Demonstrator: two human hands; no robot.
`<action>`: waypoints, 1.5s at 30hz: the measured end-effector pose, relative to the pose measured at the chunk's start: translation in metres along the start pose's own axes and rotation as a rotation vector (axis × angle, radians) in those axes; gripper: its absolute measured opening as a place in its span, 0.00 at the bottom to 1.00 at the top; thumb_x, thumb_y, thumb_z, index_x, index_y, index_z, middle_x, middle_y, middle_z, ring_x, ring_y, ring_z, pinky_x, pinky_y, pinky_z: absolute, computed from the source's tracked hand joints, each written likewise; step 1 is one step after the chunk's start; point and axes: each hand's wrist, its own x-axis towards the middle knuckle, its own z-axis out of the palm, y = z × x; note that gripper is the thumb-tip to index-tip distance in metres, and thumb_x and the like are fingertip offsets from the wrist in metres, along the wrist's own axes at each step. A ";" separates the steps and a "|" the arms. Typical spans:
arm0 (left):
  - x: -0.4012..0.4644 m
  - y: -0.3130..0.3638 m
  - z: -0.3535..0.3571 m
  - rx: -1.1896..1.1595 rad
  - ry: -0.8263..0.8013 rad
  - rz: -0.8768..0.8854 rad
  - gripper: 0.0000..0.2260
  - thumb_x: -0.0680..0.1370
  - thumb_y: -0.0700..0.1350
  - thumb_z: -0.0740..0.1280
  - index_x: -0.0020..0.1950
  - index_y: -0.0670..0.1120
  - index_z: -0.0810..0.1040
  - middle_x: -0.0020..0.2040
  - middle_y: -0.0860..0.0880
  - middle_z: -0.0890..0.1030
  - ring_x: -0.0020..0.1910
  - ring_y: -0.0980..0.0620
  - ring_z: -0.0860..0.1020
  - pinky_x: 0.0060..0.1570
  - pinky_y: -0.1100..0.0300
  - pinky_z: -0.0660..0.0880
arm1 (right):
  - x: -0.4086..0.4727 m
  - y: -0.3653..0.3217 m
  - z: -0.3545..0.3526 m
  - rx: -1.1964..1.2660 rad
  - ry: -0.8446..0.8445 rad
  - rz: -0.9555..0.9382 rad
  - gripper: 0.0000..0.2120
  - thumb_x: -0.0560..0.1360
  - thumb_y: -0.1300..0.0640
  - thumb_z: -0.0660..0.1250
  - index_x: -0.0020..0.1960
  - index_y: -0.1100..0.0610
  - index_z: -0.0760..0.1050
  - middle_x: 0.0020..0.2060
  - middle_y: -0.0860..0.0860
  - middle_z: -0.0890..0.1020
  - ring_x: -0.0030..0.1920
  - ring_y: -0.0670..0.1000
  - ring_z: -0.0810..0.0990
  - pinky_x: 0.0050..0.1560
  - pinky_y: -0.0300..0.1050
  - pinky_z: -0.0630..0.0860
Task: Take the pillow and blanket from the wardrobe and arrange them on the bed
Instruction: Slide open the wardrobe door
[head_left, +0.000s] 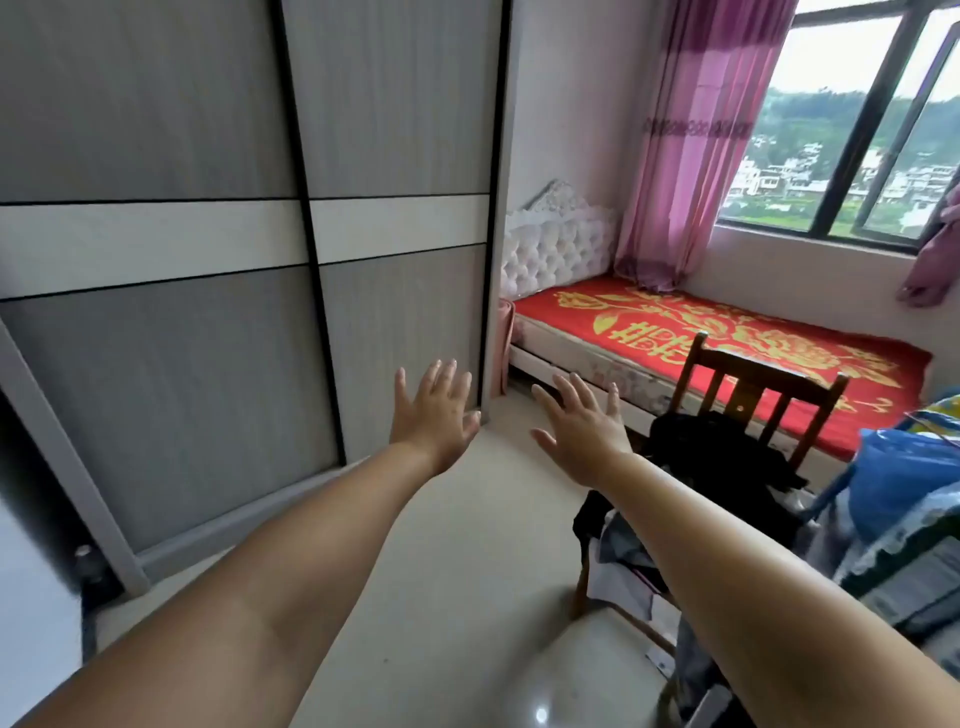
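Note:
A grey wardrobe (208, 322) with two sliding doors fills the left side; both doors are closed and its contents are hidden. The bed (727, 332) stands at the back right under the window, covered by a red sheet with a gold pattern, with a white tufted headboard (558, 244) at its left end. No pillow or blanket is visible. My left hand (434, 415) is stretched forward with fingers spread, near the lower right corner of the wardrobe. My right hand (582, 431) is also spread and empty, in front of the bed's edge.
A dark wooden chair (753, 384) piled with black clothes (722, 452) stands between me and the bed. A blue bag (898, 478) and piled fabrics sit at the right edge. Pink curtains (691, 145) hang beside the window (857, 119). A pale tiled floor (467, 571) runs ahead.

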 end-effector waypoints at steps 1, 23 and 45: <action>-0.002 0.000 0.006 0.029 -0.023 -0.011 0.26 0.80 0.56 0.50 0.77 0.48 0.53 0.79 0.47 0.51 0.78 0.49 0.47 0.73 0.37 0.43 | -0.002 -0.002 0.007 -0.010 -0.031 0.002 0.30 0.80 0.40 0.51 0.78 0.48 0.46 0.78 0.51 0.49 0.78 0.54 0.44 0.72 0.68 0.43; 0.148 -0.132 0.119 0.030 -0.201 -0.003 0.26 0.81 0.56 0.52 0.76 0.48 0.54 0.79 0.45 0.52 0.77 0.48 0.50 0.73 0.43 0.52 | 0.191 -0.046 0.095 0.087 -0.249 0.031 0.29 0.81 0.41 0.51 0.78 0.50 0.49 0.73 0.54 0.64 0.71 0.58 0.66 0.62 0.56 0.72; 0.589 -0.189 0.209 0.048 -0.104 0.064 0.26 0.80 0.56 0.53 0.76 0.48 0.56 0.78 0.45 0.54 0.77 0.48 0.52 0.74 0.44 0.51 | 0.602 0.084 0.175 0.058 -0.189 0.095 0.29 0.81 0.43 0.52 0.78 0.50 0.48 0.71 0.54 0.65 0.71 0.58 0.65 0.60 0.55 0.71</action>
